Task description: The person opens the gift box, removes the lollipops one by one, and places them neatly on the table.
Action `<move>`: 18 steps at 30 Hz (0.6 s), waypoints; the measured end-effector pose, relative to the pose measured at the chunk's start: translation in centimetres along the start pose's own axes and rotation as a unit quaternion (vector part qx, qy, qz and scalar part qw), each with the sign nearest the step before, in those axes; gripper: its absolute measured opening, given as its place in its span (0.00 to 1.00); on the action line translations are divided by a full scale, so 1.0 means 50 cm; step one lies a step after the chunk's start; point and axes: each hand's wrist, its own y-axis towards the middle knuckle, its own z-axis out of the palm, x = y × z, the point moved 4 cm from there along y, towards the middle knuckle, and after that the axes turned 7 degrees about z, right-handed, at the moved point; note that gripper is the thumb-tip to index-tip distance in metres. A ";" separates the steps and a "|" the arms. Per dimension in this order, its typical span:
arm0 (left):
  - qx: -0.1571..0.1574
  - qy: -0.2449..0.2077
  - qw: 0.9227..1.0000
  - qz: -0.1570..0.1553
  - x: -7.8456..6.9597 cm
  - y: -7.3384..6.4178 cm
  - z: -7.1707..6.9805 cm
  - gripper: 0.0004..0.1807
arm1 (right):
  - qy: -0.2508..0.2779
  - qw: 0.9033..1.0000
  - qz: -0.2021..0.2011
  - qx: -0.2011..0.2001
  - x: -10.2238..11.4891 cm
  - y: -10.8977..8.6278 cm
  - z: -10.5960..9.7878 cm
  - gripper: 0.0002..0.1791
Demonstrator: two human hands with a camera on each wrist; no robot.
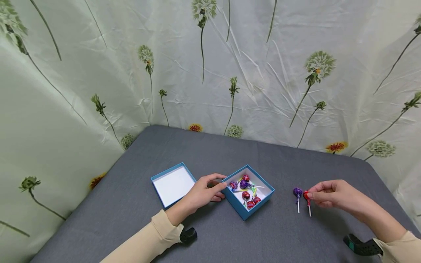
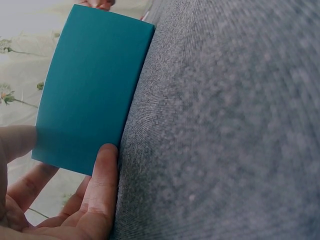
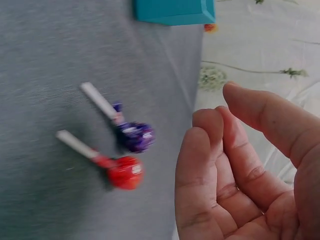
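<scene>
A blue square box (image 1: 237, 202) with a white inside stands near the middle of the table, holding several red and purple wrapped lollipops (image 1: 246, 195). At its left corner my left hand (image 1: 205, 190) grips it, thumb and fingers around the corner; the left wrist view shows fingertips against the box's blue side (image 2: 95, 85). To the right, a purple lollipop (image 3: 136, 136) and a red lollipop (image 3: 126, 172) lie side by side on the table. My right hand (image 3: 245, 175) is beside them, fingers loosely bent, with a gap between thumb and fingertips and nothing held.
A blue-edged lid (image 1: 174, 185), white inside up, lies left of the box, partly behind my left hand. The grey cloth-covered table (image 1: 263, 237) meets a white curtain (image 1: 184, 91) with dandelion prints at the back and left.
</scene>
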 end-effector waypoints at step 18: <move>0.001 -0.004 1.000 -0.006 -0.001 0.000 -0.001 0.22 | -0.067 0.997 -0.042 0.015 0.167 0.036 -0.003 0.18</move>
